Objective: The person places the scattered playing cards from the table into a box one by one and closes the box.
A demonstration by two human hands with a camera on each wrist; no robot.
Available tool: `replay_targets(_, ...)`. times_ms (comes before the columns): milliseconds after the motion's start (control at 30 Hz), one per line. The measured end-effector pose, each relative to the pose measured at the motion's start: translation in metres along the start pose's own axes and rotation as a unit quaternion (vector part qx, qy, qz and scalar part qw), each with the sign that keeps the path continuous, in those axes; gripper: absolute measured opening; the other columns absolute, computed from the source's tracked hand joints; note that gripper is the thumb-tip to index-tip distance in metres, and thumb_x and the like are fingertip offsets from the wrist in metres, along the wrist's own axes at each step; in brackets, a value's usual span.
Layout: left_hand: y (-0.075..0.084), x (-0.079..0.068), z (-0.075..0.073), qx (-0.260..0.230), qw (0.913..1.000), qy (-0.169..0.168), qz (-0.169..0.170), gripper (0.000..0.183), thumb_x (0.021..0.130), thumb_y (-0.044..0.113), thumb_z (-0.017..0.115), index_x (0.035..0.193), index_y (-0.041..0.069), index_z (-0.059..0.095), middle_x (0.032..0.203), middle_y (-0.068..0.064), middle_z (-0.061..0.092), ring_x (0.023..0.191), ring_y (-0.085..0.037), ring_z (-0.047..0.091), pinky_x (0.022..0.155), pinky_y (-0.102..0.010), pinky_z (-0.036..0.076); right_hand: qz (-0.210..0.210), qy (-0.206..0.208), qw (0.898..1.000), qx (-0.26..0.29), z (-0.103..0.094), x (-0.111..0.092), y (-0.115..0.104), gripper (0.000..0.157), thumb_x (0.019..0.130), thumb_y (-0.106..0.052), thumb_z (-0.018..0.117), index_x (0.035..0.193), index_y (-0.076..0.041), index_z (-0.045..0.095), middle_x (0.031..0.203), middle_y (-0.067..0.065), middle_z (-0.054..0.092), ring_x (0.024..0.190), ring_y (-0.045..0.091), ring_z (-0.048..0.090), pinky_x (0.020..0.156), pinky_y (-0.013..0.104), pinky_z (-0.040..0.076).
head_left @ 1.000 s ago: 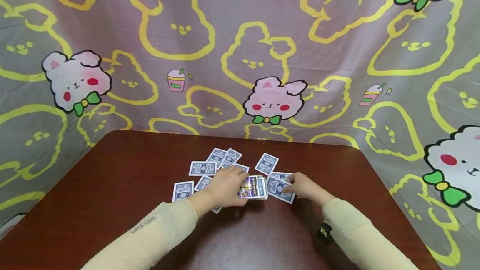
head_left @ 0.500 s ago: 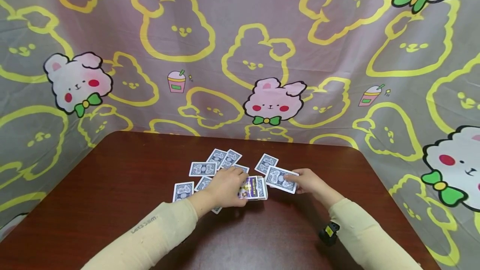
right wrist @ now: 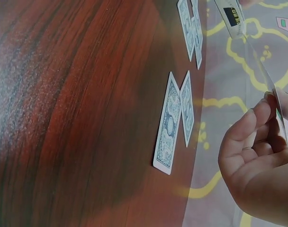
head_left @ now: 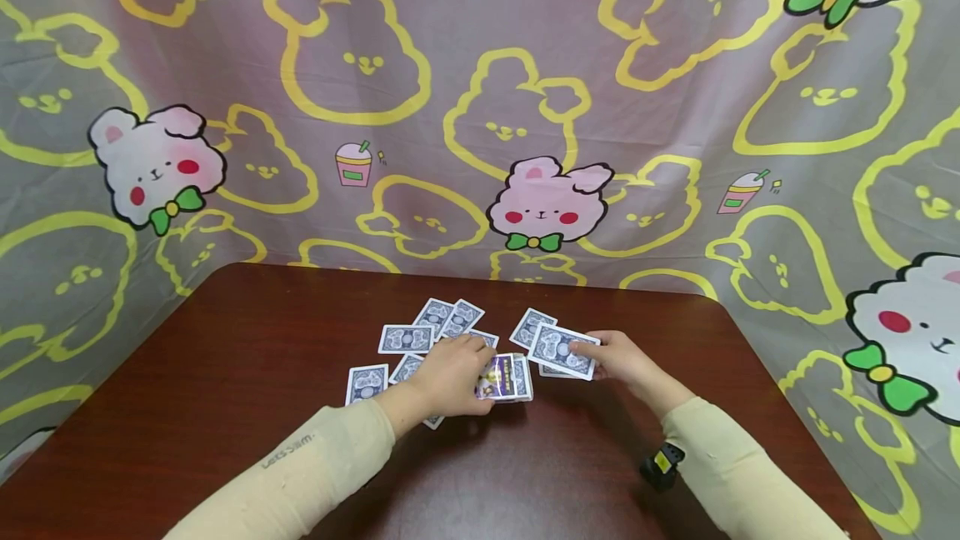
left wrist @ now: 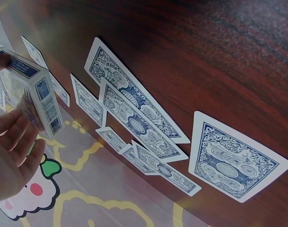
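Observation:
My left hand [head_left: 456, 373] grips a playing-card box [head_left: 504, 377] with a purple and yellow front, its opening facing right. In the left wrist view the fingers curl round the box [left wrist: 34, 92], which is held above the table. My right hand [head_left: 622, 361] pinches a blue-backed playing card [head_left: 558, 348] between thumb and fingers, back side up. That card is lifted just right of the box's opening. From the right wrist view the card [right wrist: 265, 71] appears nearly edge-on, its far end beside the box [right wrist: 231, 18].
Several face-down playing cards [head_left: 406, 338] lie scattered and partly overlapping left of and behind the left hand. Two more cards, one at the back [head_left: 531, 325] and one nearer [right wrist: 168, 125], lie under the right hand's card. A patterned curtain [head_left: 420, 132] hangs behind the dark wooden table [head_left: 262, 332].
My right hand has taken the playing card up off the table and raised it slightly, away from me. The card below is now partly uncovered. My left hand and the box have hardly moved.

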State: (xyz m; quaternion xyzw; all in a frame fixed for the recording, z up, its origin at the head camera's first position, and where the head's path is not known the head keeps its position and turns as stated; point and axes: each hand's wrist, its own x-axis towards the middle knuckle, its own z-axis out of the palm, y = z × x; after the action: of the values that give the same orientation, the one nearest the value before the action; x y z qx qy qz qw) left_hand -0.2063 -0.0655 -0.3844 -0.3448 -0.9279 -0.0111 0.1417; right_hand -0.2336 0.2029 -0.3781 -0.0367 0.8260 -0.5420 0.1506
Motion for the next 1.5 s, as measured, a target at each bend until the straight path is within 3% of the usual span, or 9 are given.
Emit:
replay_targets(200,0.0,0.001,0.001,0.003,0.9999,-0.01,0.0,0.058,0.065,0.049,0.072,0.108,0.011,0.063,0.096,0.0,0.061,0.09,-0.016,0.057,0.073,-0.033,0.049,-0.013,-0.014,1.0,-0.001,0.004,0.001,-0.002,0.032,0.091,-0.014,0.056,0.107,0.013,0.057,0.075,-0.003,0.066,0.064,0.006,0.061,0.06,0.028,0.051)
replay_targets(400,0.001,0.002,0.002,0.009,0.9999,-0.01,0.004,0.058,0.065,0.05,0.071,0.108,0.012,0.063,0.098,0.0,0.062,0.094,-0.016,0.057,0.074,-0.033,0.049,-0.025,-0.019,0.999,-0.037,0.01,0.001,-0.001,0.031,0.089,-0.017,0.06,0.104,0.011,0.061,0.077,-0.001,0.067,0.064,0.008,0.061,0.062,0.033,0.052)
replay_targets(833,-0.001,0.002,0.005,0.011,0.9999,0.002,0.004,0.059,0.063,0.05,0.071,0.106,0.01,0.064,0.093,0.0,0.061,0.086,-0.016,0.057,0.069,-0.032,0.049,-0.028,-0.05,0.994,-0.088,0.014,0.002,0.004,0.031,0.087,-0.019,0.064,0.103,0.008,0.063,0.075,0.0,0.066,0.062,0.008,0.059,0.058,0.031,0.051)
replay_targets(1233,0.0,0.002,0.004,0.01,0.9999,-0.004,0.002,0.06,0.064,0.05,0.071,0.108,0.01,0.063,0.096,0.0,0.062,0.09,-0.016,0.058,0.071,-0.032,0.05,-0.031,-0.096,0.992,-0.081,0.015,0.0,0.008,0.034,0.086,-0.016,0.064,0.107,0.011,0.062,0.078,0.002,0.068,0.064,0.007,0.06,0.057,0.029,0.051)
replay_targets(1500,0.002,0.003,0.003,0.006,0.9999,0.006,0.009,0.056,0.063,0.049,0.072,0.105,0.013,0.063,0.094,0.001,0.061,0.087,-0.016,0.057,0.068,-0.031,0.048,-0.036,-0.082,0.99,-0.109,0.02,0.001,0.004,0.032,0.085,-0.017,0.066,0.103,0.009,0.064,0.076,0.004,0.068,0.061,0.007,0.06,0.056,0.031,0.051)
